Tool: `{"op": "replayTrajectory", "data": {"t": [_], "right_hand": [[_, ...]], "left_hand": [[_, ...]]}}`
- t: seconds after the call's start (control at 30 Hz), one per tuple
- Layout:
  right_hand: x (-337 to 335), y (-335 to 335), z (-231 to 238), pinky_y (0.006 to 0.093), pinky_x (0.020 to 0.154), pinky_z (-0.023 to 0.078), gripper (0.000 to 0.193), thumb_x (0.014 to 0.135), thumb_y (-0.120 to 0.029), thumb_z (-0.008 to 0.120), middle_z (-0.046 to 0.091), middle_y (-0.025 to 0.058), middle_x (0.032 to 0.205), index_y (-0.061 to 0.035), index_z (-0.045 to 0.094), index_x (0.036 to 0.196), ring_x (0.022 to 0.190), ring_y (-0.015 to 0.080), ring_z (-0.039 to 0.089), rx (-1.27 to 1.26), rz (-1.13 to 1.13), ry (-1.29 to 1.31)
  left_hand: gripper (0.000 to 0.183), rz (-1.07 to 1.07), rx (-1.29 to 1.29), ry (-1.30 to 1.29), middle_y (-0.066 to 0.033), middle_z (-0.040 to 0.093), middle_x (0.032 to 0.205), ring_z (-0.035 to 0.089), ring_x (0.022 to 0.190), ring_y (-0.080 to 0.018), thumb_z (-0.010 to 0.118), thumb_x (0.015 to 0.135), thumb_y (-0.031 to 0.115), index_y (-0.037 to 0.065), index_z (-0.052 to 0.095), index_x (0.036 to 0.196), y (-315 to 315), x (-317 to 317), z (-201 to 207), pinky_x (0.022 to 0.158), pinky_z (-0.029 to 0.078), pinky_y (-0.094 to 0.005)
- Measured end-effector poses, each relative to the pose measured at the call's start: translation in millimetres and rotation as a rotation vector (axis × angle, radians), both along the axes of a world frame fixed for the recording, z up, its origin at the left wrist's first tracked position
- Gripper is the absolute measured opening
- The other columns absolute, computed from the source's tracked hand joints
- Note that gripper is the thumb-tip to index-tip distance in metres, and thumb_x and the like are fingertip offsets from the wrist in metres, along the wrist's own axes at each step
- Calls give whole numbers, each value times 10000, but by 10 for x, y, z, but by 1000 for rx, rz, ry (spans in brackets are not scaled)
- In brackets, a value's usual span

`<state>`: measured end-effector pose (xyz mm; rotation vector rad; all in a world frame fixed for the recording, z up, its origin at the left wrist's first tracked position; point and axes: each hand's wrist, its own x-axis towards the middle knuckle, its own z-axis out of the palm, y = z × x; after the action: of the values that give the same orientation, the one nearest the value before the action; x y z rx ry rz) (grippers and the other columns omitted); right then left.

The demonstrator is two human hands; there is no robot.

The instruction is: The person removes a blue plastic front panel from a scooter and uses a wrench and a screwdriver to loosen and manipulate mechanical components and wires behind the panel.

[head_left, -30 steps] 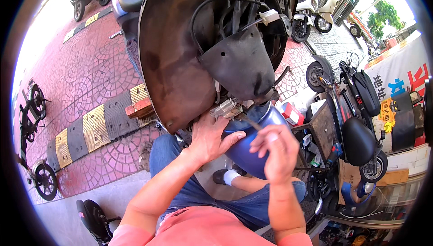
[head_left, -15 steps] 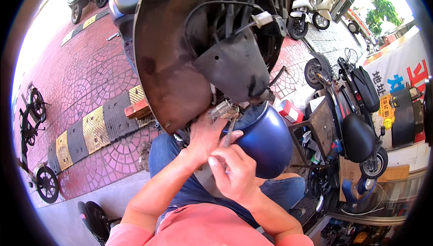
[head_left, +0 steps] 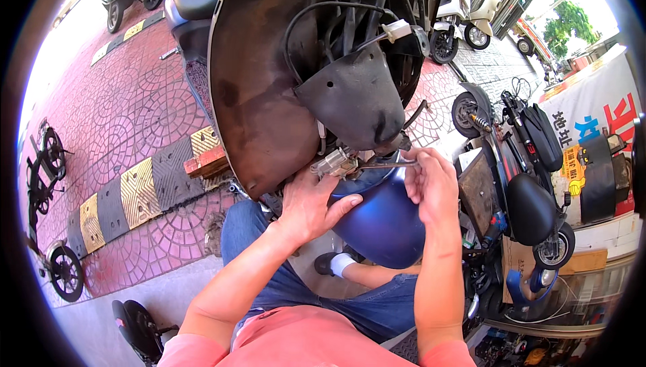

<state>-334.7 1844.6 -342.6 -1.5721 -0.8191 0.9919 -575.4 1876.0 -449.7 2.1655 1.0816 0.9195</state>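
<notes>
My left hand point(head_left: 306, 204) has its fingers curled against a silver cylindrical metal part point(head_left: 334, 163) under the scooter's front; the fingertips are partly hidden. Its thumb stretches out over the rim of a rounded blue fender point(head_left: 387, 229). Right of it, my right hand point(head_left: 431, 182) pinches the end of a thin metal rod-like tool point(head_left: 390, 165), held nearly level. The rod's other end reaches the silver part; the exact contact is too small to tell. Above both hands hang a black plastic cover point(head_left: 356, 97) and a large brown-black panel point(head_left: 262, 91).
Loose black cables and a white connector point(head_left: 397, 30) hang above the cover. A reddish block point(head_left: 202, 163) sits by the yellow-and-black speed bump point(head_left: 140, 188). At right stand a worn wooden stool point(head_left: 476, 185) and a black folding scooter point(head_left: 531, 205). My jeans-clad knees flank the fender.
My right hand has moved right and up from beside my left wrist. The rod has swung from steeply upright to nearly level. My left hand stays at the silver part.
</notes>
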Motion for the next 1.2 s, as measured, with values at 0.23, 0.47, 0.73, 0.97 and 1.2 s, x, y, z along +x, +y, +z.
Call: {"op": "replayTrajectory", "data": {"t": [0.23,0.47,0.73,0.97,1.2], "right_hand": [[-1235,-902,-358,318,575,484,108,1033,-83,687,666,92,805,-4,727,1095,630,152,634,399,182,-527],[-979,-693,-200,287,593,506,214,1099,-179,595,715,91,817,-9,708,1033,627,153,642,446,40,-308],[116,51,117,237,460,415,326,1158,-255,488,694,79,745,-4,689,1104,526,97,566,-78,72,27],[-1399,-818,-314,448,605,511,107,1007,-101,742,648,159,815,-30,707,1080,637,340,623,404,284,-669],[-886,-583,71,233,578,501,246,1111,-190,550,731,58,820,-3,709,1092,654,98,645,211,101,-100]], "left_hand": [[579,2,32,-34,-187,685,1406,639,1268,-450,773,965,517,174,718,1428,-25,38,-112,1018,520,-568],[648,17,46,-18,-205,661,1374,632,1240,-450,735,984,558,162,669,1493,-11,13,-119,1003,514,-563],[595,-37,10,-12,-229,664,1401,653,1233,-479,716,1003,565,187,698,1463,34,-2,45,995,534,-578],[569,-13,72,-19,-225,669,1391,656,1224,-465,769,965,536,172,726,1401,4,40,-69,974,556,-547],[640,32,45,-16,-216,698,1289,671,1153,-461,718,995,587,112,701,1422,21,-13,-16,971,546,-546]]}}
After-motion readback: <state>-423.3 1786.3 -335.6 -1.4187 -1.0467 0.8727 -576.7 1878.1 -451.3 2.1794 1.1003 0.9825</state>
